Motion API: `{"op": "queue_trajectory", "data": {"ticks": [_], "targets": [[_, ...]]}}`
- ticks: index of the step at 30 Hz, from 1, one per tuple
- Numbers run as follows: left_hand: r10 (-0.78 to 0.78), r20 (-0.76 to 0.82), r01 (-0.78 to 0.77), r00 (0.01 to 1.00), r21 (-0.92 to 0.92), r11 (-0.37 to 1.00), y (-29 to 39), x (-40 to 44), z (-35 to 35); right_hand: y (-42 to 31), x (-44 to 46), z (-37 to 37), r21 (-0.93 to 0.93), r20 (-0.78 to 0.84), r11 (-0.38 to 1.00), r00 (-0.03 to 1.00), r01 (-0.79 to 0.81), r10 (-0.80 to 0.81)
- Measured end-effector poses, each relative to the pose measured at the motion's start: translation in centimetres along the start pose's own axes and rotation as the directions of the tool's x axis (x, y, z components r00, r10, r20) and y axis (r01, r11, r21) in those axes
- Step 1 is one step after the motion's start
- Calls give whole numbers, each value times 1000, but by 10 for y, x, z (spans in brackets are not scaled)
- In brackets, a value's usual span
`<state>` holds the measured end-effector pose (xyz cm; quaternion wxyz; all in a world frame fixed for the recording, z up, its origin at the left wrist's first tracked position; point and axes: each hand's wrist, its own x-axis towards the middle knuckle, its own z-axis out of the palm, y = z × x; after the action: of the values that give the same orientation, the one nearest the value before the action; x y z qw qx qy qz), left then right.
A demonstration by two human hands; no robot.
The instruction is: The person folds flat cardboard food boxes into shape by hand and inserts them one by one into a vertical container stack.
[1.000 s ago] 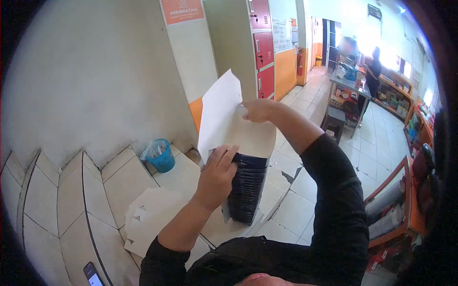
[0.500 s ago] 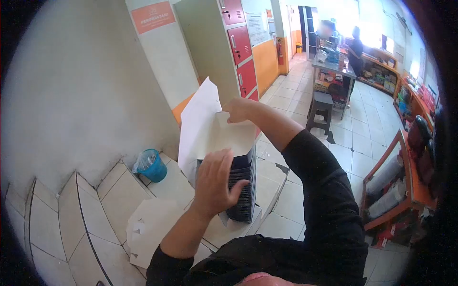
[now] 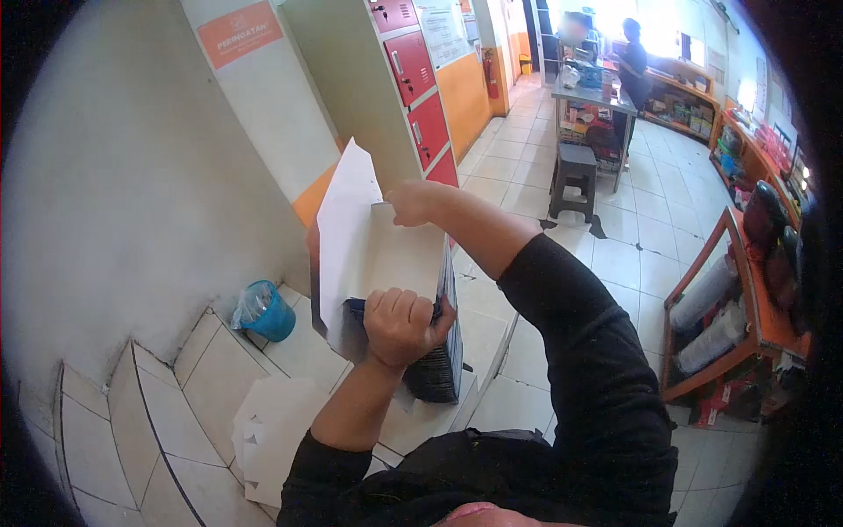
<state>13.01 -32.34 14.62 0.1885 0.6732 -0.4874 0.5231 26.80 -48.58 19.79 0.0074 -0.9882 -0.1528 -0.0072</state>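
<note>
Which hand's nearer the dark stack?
Left. The left hand holds the open box just above the dark stack; the right hand is farther off, at the box's far side.

Curling the left hand [image 3: 402,327] over the near end of the white-lined box [image 3: 404,250].
Bending the fingers down over the edge, after holding them straight half a second ago; drawing the thumb up close to the near right corner instead of pointing it out across the dark stack [image 3: 435,373]; baring a dark blue strip [image 3: 354,306] just left of the fingers; turning the view rightward as well, sliding the red lockers [image 3: 410,70] and blue bin [image 3: 270,316] leftward, bringing the grey stool [image 3: 575,158] clear of the right sleeve [image 3: 571,316], and losing the phone past the lower left.
</note>
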Motion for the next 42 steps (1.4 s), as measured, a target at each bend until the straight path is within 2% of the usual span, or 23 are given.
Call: {"op": "queue_trajectory", "data": {"ticks": [8, 14, 17, 23, 26, 29, 32, 35, 38, 41, 42], "targets": [[-17, 16, 17, 1000, -36, 999, -2, -11, 6, -4, -10, 6, 38, -2, 999, 1000, 0, 1], [-19, 37, 21, 999, -64, 998, 3, -30, 11, 1, -11, 36, 92, -113, 996, 994, 5, 5], [-39, 42, 43, 998, -89, 995, 3, -40, 17, 4, -6, 47, 101, -23, 995, 1000, 7, -4], [-66, 28, 68, 997, -104, 992, 4, -47, 24, 2, -15, 52, 130, -91, 991, 996, 27, -15], [-123, 154, 146, 980, -151, 978, 7, -38, 9, 8, 0, 54, 130, 50, 991, 999, -29, 23], [-99, 139, 122, 985, -165, 979, 2, -21, -13, 10, -1, 54, 187, 23, 981, 998, -59, 55], [-189, 330, 291, 925, -293, 911, -16, -34, -14, 11, 3, 50, 140, 55, 990, 998, 24, -32], [-260, 380, 383, 888, -296, 875, -15, -38, -14, 4, 1, 47, 187, 31, 981, 999, -42, 37], [-251, 427, 388, 868, -271, 881, -11, -40, -17, -2, 6, 53, 199, -20, 977, 997, -73, 79], [-320, 97, 334, 942, -207, 920, 6, -27, -35, -27, -26, 20, 170, -172, 977, 973, -127, 156], [-220, 110, 241, 969, -251, 937, 11, -22, -55, -18, -17, 30, 157, -349, 985, 929, -71, 123]]}}
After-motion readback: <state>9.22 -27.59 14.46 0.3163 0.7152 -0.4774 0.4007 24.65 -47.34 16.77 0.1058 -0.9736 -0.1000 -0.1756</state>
